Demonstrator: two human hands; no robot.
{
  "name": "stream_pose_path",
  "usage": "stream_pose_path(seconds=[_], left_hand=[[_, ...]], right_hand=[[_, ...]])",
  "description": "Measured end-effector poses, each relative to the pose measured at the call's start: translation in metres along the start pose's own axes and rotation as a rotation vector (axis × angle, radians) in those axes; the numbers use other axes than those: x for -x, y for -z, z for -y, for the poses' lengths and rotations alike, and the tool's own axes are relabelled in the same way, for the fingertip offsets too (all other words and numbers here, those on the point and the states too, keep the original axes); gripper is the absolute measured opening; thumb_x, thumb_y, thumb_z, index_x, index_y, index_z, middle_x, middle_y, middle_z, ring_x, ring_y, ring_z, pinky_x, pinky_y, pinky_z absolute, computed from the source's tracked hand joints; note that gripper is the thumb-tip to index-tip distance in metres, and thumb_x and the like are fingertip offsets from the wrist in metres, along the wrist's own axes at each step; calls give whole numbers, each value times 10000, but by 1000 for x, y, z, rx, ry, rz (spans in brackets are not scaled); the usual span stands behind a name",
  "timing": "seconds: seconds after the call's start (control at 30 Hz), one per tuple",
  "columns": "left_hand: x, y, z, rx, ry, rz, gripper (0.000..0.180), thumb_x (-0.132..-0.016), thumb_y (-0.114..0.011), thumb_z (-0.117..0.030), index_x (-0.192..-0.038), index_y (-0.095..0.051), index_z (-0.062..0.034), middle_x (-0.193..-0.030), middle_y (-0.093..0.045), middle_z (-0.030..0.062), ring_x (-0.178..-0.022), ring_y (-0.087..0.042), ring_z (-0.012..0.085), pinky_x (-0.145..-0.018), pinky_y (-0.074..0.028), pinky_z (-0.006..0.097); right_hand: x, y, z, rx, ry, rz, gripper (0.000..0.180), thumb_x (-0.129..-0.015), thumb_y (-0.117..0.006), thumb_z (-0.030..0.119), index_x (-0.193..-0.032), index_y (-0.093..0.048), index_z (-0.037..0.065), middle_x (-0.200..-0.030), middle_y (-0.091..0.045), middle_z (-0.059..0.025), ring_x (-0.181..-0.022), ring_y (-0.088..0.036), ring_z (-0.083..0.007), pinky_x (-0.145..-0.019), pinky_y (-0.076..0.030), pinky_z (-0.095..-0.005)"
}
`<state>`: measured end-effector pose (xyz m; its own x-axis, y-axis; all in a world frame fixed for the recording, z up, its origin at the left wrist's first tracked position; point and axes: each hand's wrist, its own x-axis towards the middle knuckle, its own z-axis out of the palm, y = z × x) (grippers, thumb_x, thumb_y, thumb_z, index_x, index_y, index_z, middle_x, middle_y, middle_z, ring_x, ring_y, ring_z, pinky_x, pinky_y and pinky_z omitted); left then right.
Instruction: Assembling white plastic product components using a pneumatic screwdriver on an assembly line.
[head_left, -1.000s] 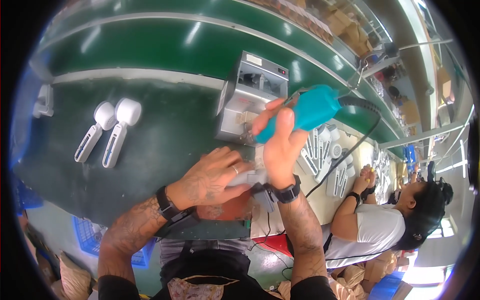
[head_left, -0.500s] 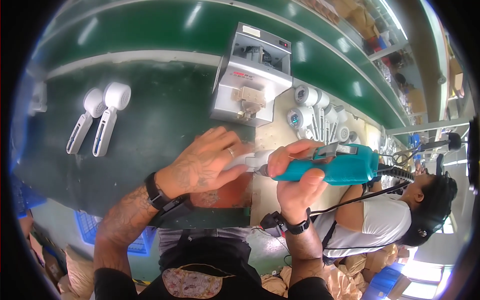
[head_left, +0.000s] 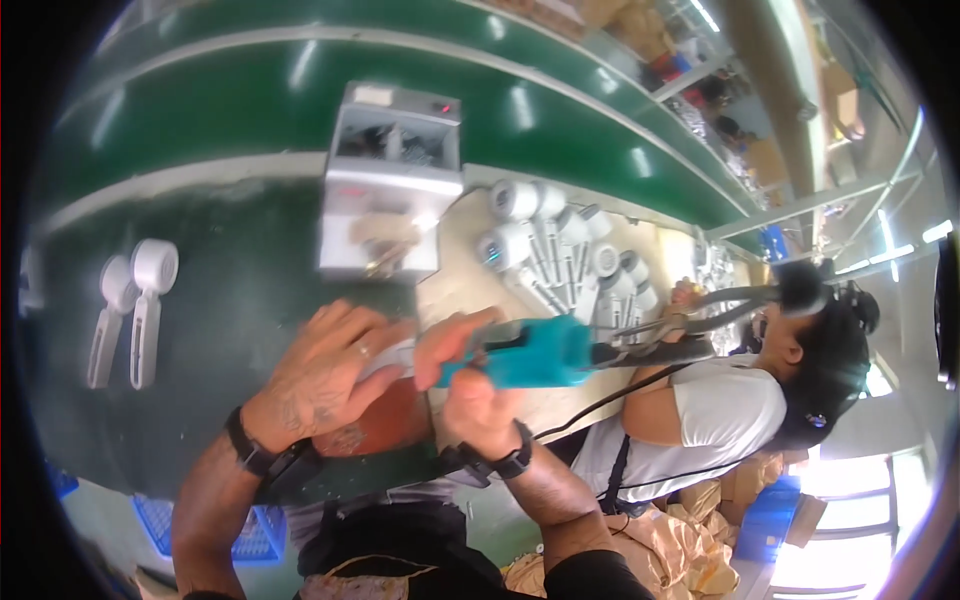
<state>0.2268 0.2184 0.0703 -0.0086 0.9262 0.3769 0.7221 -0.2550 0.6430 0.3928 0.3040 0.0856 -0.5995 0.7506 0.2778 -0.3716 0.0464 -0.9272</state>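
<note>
My left hand [head_left: 322, 375] is closed over a white plastic part [head_left: 403, 352], of which only a little shows; it looks like one of the white handheld fans nearby. A teal electric screwdriver [head_left: 548, 356] lies sideways in my right hand [head_left: 474, 408], its tip pointing left toward the white part. My fingers and motion blur hide whether the tip touches it. Beneath my hands is a worn red-brown patch [head_left: 372, 425] on the dark green tabletop [head_left: 240, 260].
Two white handheld fans [head_left: 153, 268] lie at the left. Ahead stands a grey screw feeder [head_left: 345, 235] with an open bin. Several more fans [head_left: 572, 228] crowd the pale board at right. Beyond them a person in a white shirt [head_left: 725, 425] sits. A cable trails from the screwdriver.
The view has swung right, so the table things sit further left in the picture. Both hands still hold the white part and the screwdriver close together.
</note>
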Motion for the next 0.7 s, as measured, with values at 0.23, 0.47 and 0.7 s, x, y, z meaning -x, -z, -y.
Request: stream_pose_path(seconds=[0.23, 0.47, 0.7], left_hand=[[-2, 0, -7, 2, -15, -47, 420, -778, -742, -131, -1186, -662, -71, -1146, -621, 82, -1007, -579, 303, -865, -469, 412], [4, 3, -19, -46, -112, -35, 312, -788, -760, -162, -1072, -680, -60, -1123, -640, 93, -994, -582, 322, -863, -470, 425], [60, 13, -41, -157, 51, -209, 325, -776, -792, -134, -1071, -668, -83, -954, -683, 98, -860, -634, 344, -760, -509, 437]], right_hand=[[-1, 10, 2, 162, 27, 54, 448, -963, -642, 409, -1006, -532, -23, -806, -582, -96, -701, -577, -184, -641, -468, -312], [13, 3, 16, 59, -21, -22, 547, -955, -652, 471, -1135, -540, -33, -856, -603, -83, -747, -591, -160, -675, -477, -302], [53, 14, 48, -184, 123, -188, 654, -882, -660, 626, -1079, -538, 15, -725, -573, -105, -630, -562, -204, -566, -455, -325]])
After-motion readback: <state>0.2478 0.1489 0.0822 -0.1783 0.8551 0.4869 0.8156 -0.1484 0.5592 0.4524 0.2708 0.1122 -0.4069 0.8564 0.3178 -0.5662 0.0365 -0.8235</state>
